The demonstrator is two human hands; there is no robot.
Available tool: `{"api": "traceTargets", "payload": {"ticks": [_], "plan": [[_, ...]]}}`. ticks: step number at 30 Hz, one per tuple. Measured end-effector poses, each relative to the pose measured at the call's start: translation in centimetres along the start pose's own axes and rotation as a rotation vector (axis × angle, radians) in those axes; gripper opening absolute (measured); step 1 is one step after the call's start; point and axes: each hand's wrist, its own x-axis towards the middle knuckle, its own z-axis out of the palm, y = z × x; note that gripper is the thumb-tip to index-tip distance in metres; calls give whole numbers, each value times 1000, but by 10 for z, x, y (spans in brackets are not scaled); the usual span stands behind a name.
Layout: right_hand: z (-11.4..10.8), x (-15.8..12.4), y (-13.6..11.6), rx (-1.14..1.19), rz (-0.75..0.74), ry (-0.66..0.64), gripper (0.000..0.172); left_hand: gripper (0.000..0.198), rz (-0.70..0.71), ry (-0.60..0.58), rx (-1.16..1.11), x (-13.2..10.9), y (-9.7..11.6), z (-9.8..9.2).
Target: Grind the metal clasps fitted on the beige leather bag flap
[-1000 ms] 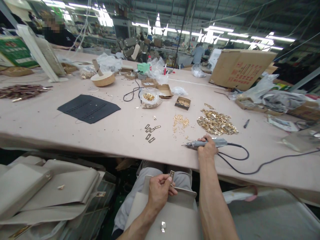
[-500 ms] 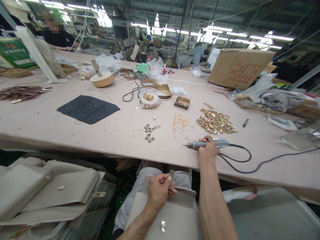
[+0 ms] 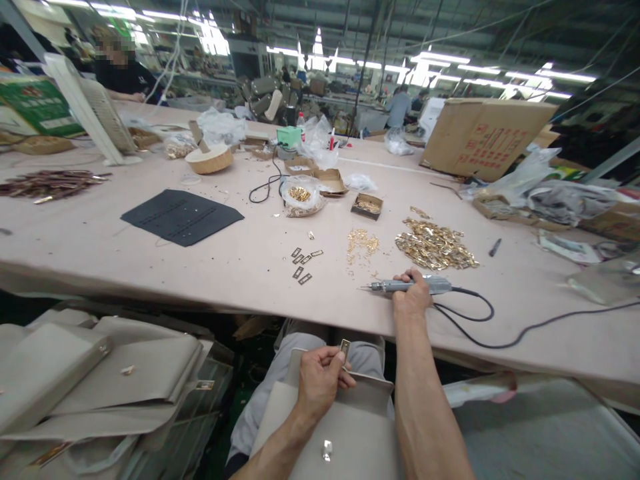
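My right hand (image 3: 413, 293) is closed round a grey corded electric screwdriver (image 3: 407, 286) that lies on the pink table (image 3: 200, 267), its tip pointing left. My left hand (image 3: 320, 380) is below the table edge and pinches a small metal buckle plate (image 3: 345, 347) against the top of a beige bag (image 3: 340, 427) on my lap. A silver clasp (image 3: 327, 451) sits on the bag's front. Just beyond the right hand lie a pile of gold metal fittings (image 3: 435, 243) and a scatter of small gold screws (image 3: 361, 243).
Small dark metal frames (image 3: 303, 261), a black leather panel (image 3: 183, 217), a small box of gold parts (image 3: 367, 205) and a bag of gold parts (image 3: 300, 197) lie on the table. A cardboard box (image 3: 483, 137) stands far right. Beige bags (image 3: 100, 380) are stacked left. Other people work far behind.
The right hand and the screwdriver have shifted slightly to the left on the table. The left hand keeps the same hold on the buckle plate.
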Motion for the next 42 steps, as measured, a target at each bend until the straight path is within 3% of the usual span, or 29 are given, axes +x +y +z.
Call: {"api": "traceTargets", "payload": {"ticks": [13, 42], "plan": [[9, -12, 4, -48, -9, 21, 36, 40, -22, 4, -8, -1, 6, 1], [4, -9, -1, -22, -6, 37, 34, 38, -2, -9, 2, 0, -1, -1]]}}
